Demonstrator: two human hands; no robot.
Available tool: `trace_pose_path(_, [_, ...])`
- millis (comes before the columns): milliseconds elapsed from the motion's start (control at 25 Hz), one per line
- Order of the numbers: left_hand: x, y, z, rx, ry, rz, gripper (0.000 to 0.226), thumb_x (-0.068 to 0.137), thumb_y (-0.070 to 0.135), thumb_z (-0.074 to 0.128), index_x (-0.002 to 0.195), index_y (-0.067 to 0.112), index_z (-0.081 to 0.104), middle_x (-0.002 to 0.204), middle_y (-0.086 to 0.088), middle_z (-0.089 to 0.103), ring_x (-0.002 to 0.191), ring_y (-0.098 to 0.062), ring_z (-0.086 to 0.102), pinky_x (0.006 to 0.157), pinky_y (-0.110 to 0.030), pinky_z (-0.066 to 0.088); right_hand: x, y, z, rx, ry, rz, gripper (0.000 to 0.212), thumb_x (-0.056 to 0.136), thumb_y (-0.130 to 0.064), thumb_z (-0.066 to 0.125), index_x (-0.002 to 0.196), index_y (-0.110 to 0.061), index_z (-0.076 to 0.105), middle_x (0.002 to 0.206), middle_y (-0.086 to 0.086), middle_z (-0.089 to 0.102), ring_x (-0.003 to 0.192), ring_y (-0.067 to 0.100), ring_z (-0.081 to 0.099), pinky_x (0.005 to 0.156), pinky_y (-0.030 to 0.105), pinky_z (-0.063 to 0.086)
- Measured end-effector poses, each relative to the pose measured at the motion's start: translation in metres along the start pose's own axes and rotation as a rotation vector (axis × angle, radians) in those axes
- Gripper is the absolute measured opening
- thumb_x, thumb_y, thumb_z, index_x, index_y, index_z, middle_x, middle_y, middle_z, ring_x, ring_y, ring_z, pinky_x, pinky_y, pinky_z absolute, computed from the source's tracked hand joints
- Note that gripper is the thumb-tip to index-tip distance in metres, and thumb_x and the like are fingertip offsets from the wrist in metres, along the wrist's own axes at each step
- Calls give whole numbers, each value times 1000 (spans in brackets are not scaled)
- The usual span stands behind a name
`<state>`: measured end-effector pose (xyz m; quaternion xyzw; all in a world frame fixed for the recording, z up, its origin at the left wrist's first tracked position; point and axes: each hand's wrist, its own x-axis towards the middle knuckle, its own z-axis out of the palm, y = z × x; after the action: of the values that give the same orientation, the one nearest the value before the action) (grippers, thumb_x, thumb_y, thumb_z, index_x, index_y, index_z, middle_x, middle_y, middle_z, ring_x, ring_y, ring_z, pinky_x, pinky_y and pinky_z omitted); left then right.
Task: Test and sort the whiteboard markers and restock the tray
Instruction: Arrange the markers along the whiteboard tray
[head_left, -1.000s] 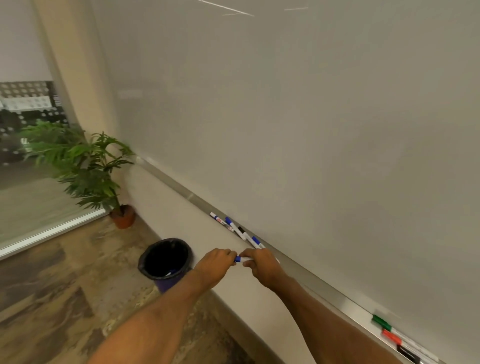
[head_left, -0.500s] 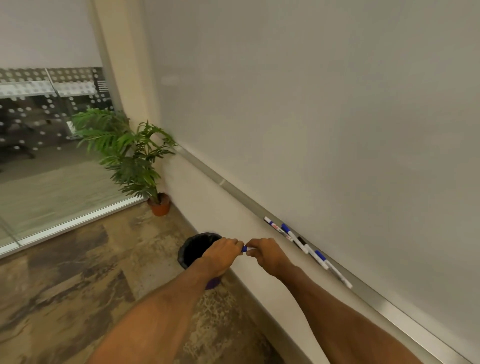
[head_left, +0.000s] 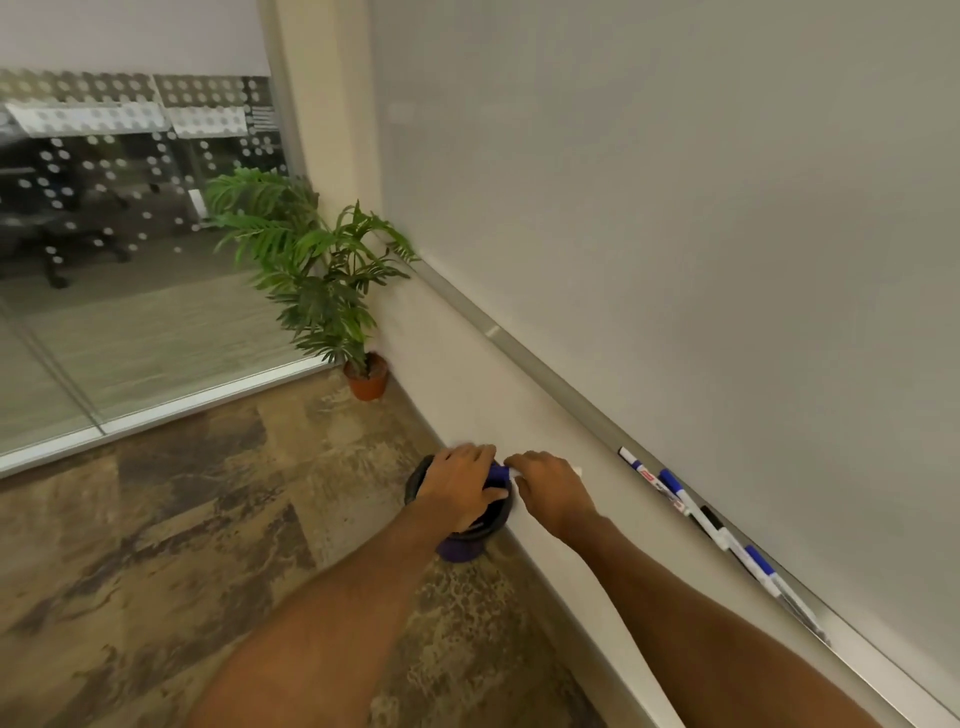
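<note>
both hands hold one blue marker (head_left: 500, 473) just above the bin (head_left: 460, 551): left hand (head_left: 457, 486) curled on the cap, right hand (head_left: 553, 493) round the barrel. likely capping or uncapping it; the joint is hidden. next, bin it or return it to the tray (head_left: 545, 382) on the right, where other markers (head_left: 696, 512) lie.

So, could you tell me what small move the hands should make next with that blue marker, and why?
Probably release the blue marker into the bin. The left hand and right hand both grip it over the bin's open mouth, apart from the other markers lying on the tray, which suggests it is a reject.
</note>
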<state>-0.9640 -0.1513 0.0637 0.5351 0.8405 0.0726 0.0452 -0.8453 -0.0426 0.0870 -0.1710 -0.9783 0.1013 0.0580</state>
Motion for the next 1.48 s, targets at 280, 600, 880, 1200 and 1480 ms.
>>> trace_pose_path(280, [38,-59,18,-68,-128,-194,89,88,72,30,153,17,2,161,-1,-3,147,-23,-5,119,-47,1,78,1,46,-22,5,-32,30,91,-24,56,119,-14,60,110,9,66,99,29,61,85,37,46])
trace_pose_path(600, [123,-132,89,-89,-225,-307,86,92,65,33,153,15,0,161,-1,-4,147,-24,-3,119,-46,4,195,43,142,-49,-140,-80,33,92,-27,55,124,-21,57,122,2,61,112,23,54,90,35,45])
trace_pose_path(880, [189,-196,185,-70,-330,-396,83,94,55,42,153,14,2,161,-2,-1,147,-25,-1,118,-46,8,270,95,253,-64,-341,-78,36,97,-17,46,133,-17,50,128,6,55,118,26,48,96,38,44])
trace_pose_path(1200, [217,-225,274,-125,-439,-456,81,94,50,47,153,15,4,160,-3,0,147,-26,-1,119,-47,6,312,126,350,-95,-475,-109,36,95,-10,48,129,-15,54,121,10,57,112,29,51,91,41,47])
trace_pose_path(1480, [215,-239,302,-153,-471,-492,80,94,47,49,153,14,5,160,-4,3,147,-27,1,119,-48,6,327,133,381,93,-453,33,39,94,-4,47,132,-12,54,127,13,56,115,30,52,96,40,45])
